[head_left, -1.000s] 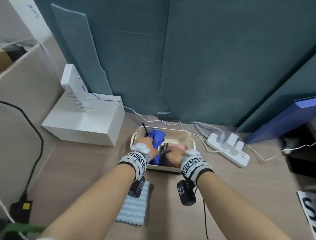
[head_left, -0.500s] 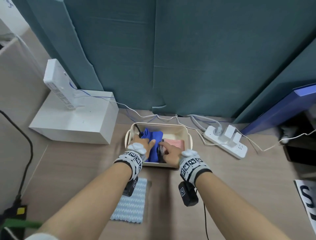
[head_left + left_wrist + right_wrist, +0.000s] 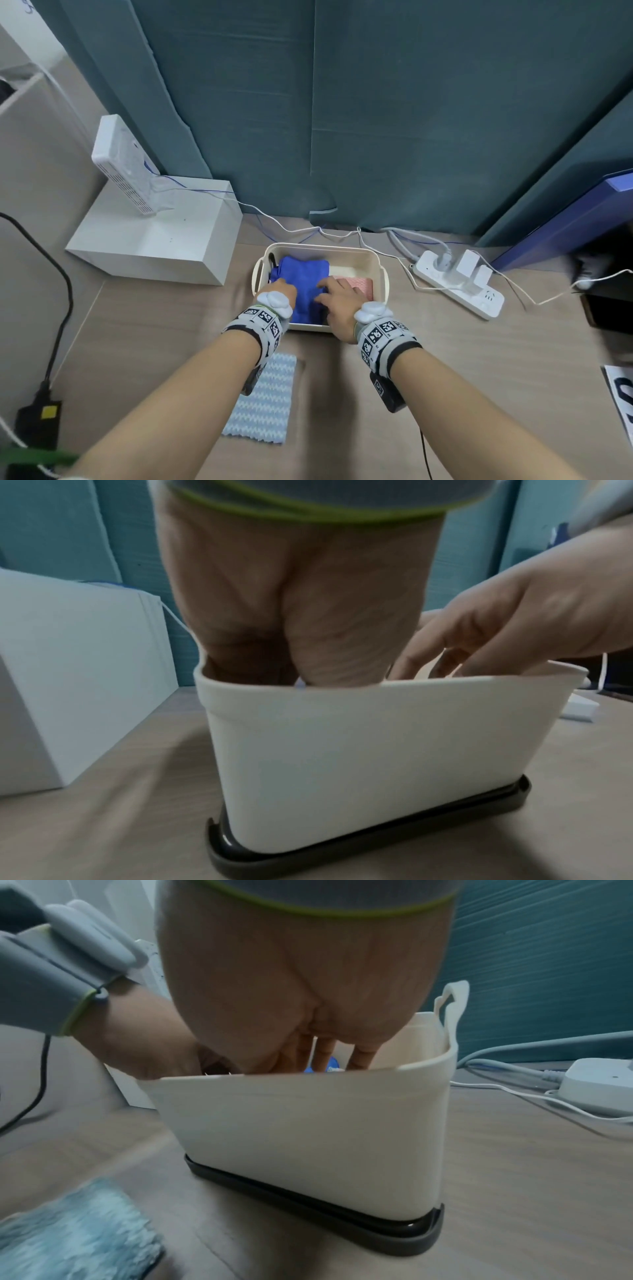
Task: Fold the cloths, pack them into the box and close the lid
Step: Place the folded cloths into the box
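Observation:
A cream box [image 3: 374, 263] stands open on the table, on a dark lid [image 3: 377, 829] [image 3: 308, 1202] that lies under it. A folded blue cloth [image 3: 305, 277] fills its left part, and a pink cloth [image 3: 359, 286] lies at the right. My left hand [image 3: 279, 287] reaches down at the blue cloth's left edge, fingertips hidden behind the box wall [image 3: 342, 750]. My right hand [image 3: 337, 291] presses the blue cloth's right side with spread fingers [image 3: 359, 1056]. A light blue zigzag cloth [image 3: 263, 404] [image 3: 68, 1231] lies flat on the table under my left forearm.
A white block [image 3: 154, 250] carrying a white router [image 3: 123, 164] stands left of the box. A power strip [image 3: 459, 284] with plugs and trailing cables lies to its right. A teal partition rises behind. A black cable [image 3: 58, 274] runs at far left.
The blue cloth was bunched and held above the box; now it lies flat in the left part. Both hands have gone lower into the box and rest on it.

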### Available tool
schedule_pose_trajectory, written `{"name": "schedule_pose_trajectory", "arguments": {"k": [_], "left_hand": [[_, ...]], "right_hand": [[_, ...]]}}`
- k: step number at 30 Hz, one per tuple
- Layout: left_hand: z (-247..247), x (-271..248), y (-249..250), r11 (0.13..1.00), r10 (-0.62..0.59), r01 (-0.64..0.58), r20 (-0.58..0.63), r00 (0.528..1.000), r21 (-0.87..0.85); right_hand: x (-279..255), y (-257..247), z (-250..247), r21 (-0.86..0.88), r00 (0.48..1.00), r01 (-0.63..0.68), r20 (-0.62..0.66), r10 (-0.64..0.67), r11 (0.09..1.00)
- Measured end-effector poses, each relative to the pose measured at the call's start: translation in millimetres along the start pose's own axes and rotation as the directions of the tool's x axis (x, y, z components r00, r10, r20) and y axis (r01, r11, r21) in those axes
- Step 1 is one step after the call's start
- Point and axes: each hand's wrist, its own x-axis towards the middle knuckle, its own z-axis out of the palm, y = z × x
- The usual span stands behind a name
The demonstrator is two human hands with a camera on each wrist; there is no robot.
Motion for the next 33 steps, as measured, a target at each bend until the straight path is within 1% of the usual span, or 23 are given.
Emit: {"name": "schedule_pose_trajectory", "arguments": {"k": [2,4,7,9,13,15,17,19,20,21,22,24,26,28,29,30,31,32,33], "left_hand": [[0,1,0,1.000,-0.012,0.012,0.003,1.000,-0.014],[1,1,0,1.000,-0.029,0.029,-0.014,0.999,-0.003],[4,-1,1,0.999,-0.042,0.043,-0.036,0.998,0.029],[3,-3,2,0.997,-0.042,0.045,-0.047,0.998,0.067],[-1,-11,5,0.988,-0.019,0.023,-0.030,0.999,0.152],[0,-15,5,0.987,0.002,0.006,-0.051,0.999,0.161],[4,-26,6,0.991,0.019,-0.004,-0.109,0.994,0.132],[8,-37,9,0.997,0.003,0.010,-0.169,0.986,0.076],[10,-41,10,0.998,-0.001,0.012,-0.180,0.984,0.059],[14,-46,11,0.999,-0.015,0.021,-0.185,0.983,0.031],[19,-50,11,0.999,-0.030,0.032,-0.166,0.986,0.008],[22,-54,13,0.999,-0.039,0.036,-0.140,0.989,-0.019],[22,-52,16,1.000,-0.018,0.020,-0.116,0.993,0.014],[21,-43,17,0.999,-0.028,0.029,-0.076,0.997,0.020],[19,-39,17,0.999,-0.043,0.042,-0.066,0.997,-0.012],[16,-35,16,0.996,-0.086,0.084,-0.060,0.994,-0.040],[13,-32,14,0.994,-0.101,0.098,-0.078,0.992,-0.039],[11,-24,10,0.996,-0.093,0.092,-0.118,0.989,-0.014],[12,-16,6,0.996,-0.081,0.085,-0.153,0.985,0.022]], "right_hand": [[2,0,-1,-0.011,0.997,0.022,0.076,-0.021,1.000],[4,0,1,-0.063,0.990,0.001,0.138,0.008,0.998],[7,1,4,-0.107,0.984,-0.049,0.168,0.067,0.993],[6,-2,5,-0.134,0.977,-0.044,0.202,0.071,0.990],[4,-7,3,-0.165,0.933,-0.073,0.338,0.126,0.983],[5,-9,4,-0.158,0.920,-0.094,0.363,0.146,0.983],[2,-11,2,-0.141,0.936,-0.079,0.330,0.122,0.987],[3,-14,-2,-0.142,0.977,-0.024,0.205,0.053,0.990],[3,-14,-3,-0.153,0.989,0.002,0.149,0.021,0.988],[2,-16,-5,-0.184,0.992,0.026,0.126,-0.003,0.983],[1,-17,-6,-0.168,0.991,0.022,0.131,0.001,0.986],[-4,-20,-8,-0.105,0.972,-0.032,0.227,0.056,0.994],[-6,-24,-10,-0.072,0.951,-0.078,0.292,0.096,0.994],[-5,-26,-11,-0.047,0.934,-0.135,0.327,0.143,0.990],[-3,-27,-12,-0.045,0.933,-0.148,0.325,0.155,0.988],[-3,-28,-17,-0.064,0.947,-0.131,0.288,0.144,0.989],[-3,-27,-21,-0.096,0.971,-0.096,0.210,0.114,0.991],[0,-24,-27,-0.124,0.990,-0.057,0.122,0.072,0.991],[3,-19,-28,-0.132,0.997,-0.027,0.068,0.036,0.991]]}}
